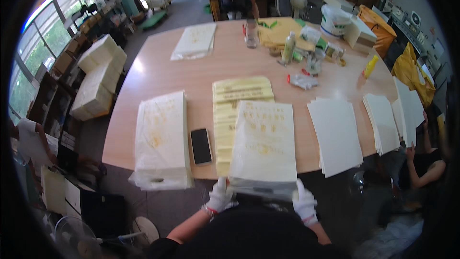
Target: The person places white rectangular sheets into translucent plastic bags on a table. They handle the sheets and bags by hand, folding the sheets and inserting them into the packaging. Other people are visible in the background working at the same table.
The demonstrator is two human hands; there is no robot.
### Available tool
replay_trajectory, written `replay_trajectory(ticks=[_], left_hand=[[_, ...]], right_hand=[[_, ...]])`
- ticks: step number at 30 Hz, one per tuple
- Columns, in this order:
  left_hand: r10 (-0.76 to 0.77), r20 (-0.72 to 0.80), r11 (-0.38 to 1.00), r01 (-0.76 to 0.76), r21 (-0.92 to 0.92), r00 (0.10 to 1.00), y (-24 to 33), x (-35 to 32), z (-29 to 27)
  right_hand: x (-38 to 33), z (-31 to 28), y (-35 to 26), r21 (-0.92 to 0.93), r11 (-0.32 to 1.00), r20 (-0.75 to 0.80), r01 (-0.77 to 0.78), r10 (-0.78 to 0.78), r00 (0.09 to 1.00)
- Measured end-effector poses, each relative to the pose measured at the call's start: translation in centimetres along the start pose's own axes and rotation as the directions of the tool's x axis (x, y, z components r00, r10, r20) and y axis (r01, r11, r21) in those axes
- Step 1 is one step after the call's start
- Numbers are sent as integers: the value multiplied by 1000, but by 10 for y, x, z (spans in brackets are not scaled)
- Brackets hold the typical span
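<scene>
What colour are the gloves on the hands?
White, on the left hand and right hand; head view.

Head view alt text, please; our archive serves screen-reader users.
Both gloved hands, left hand and right hand, hold the near edge of a translucent printed bag over a stack of yellow bags on a wooden table. A black phone lies to the left.

Both gloved hands grip the near edge of a clear bag (264, 145) with yellow print, the left hand (220, 195) at its left corner and the right hand (304, 201) at its right, over the table (158, 69) edge. The bag overlaps a yellow stack (235, 103); a phone (201, 146) lies just left of that, beside a bag pile (160, 139). White sheets (335, 134) lie to the right.
</scene>
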State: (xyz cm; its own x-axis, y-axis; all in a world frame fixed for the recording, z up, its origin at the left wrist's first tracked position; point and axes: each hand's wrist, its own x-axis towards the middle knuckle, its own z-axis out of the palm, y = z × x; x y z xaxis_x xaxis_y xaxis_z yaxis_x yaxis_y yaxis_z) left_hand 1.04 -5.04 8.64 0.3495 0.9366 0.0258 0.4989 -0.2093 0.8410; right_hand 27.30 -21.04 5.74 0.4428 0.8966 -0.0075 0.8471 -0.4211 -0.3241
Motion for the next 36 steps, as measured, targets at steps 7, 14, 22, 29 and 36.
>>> replay_trajectory(ticks=[7, 14, 22, 29, 36], left_hand=[[274, 19, 943, -265, -202, 962, 11, 6, -6], [288, -578, 873, -457, -169, 763, -22, 1, -112], [-341, -693, 752, -259, -606, 635, -258, -1, -245], [-760, -306, 624, 509, -594, 574, -245, -81, -146], [299, 104, 949, -307, 77, 949, -26, 50, -1]], right_hand=[[20, 30, -7, 886, -2, 446, -464, 273, 852], [86, 41, -182, 992, 18, 126, -125, -200, 972], [90, 145, -337, 691, 644, 711, -327, -527, 466], [64, 126, -230, 808, 425, 584, -409, -667, 463], [49, 56, -92, 766, 384, 577, -515, -58, 815]])
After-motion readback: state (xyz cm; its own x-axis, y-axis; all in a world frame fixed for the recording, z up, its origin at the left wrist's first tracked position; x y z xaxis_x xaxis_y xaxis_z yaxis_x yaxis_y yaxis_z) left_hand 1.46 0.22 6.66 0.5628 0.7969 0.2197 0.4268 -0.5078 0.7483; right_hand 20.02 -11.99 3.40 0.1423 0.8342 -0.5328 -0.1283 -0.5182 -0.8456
